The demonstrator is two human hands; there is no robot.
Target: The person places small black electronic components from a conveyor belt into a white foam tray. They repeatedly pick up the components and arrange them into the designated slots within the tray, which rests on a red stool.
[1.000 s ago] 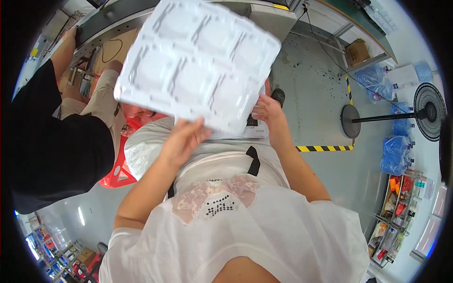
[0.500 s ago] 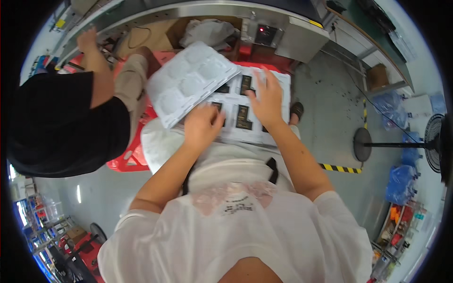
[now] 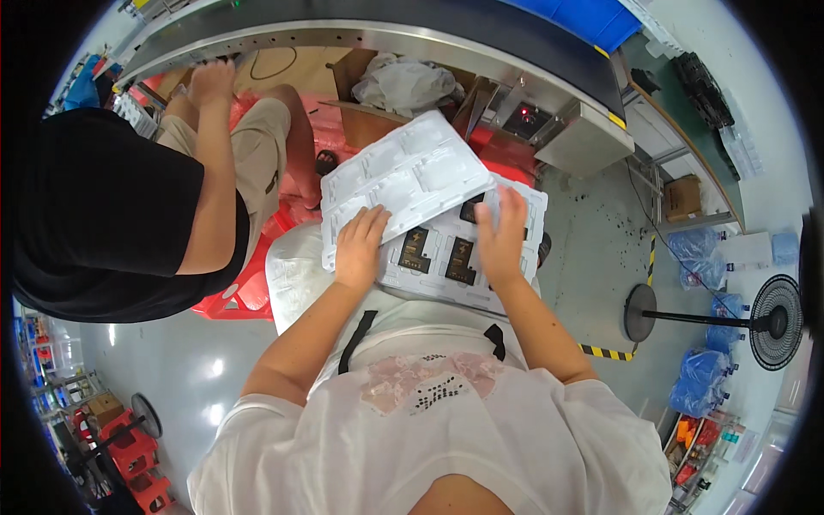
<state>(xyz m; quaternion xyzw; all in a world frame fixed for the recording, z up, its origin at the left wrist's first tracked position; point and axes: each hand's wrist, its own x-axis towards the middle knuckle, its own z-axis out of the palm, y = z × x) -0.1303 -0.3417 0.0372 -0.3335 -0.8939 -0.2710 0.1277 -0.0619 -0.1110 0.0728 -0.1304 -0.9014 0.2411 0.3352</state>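
A white moulded plastic tray (image 3: 433, 159) with shallow recesses lies aslant over part of a second white tray (image 3: 429, 285) at my lap. Black L-shaped battery packs sit in the lower tray: one battery pack (image 3: 415, 252) near the upper tray's edge, another (image 3: 461, 262) to its right. Farther back a third is partly covered. My left hand (image 3: 360, 245) rests across the upper tray's near edge, fingers stretched over its surface, thumb hidden. Blurred by motion, my right hand (image 3: 502, 236) hovers above the lower tray's right side, thumb and fingers apart, nothing visible between them.
A person in a black top (image 3: 129, 197) sits close on my left. Ahead runs a metal-edged conveyor (image 3: 386, 36), with a cardboard box (image 3: 360, 124) of plastic bags below it. A standing fan (image 3: 775, 322) and blue-wrapped bottles (image 3: 699, 382) stand on the right.
The view has shifted. My left hand has gone from the batteries onto the upper tray's edge, and that tray sits farther right over the lower one. My right hand stays over the lower tray.
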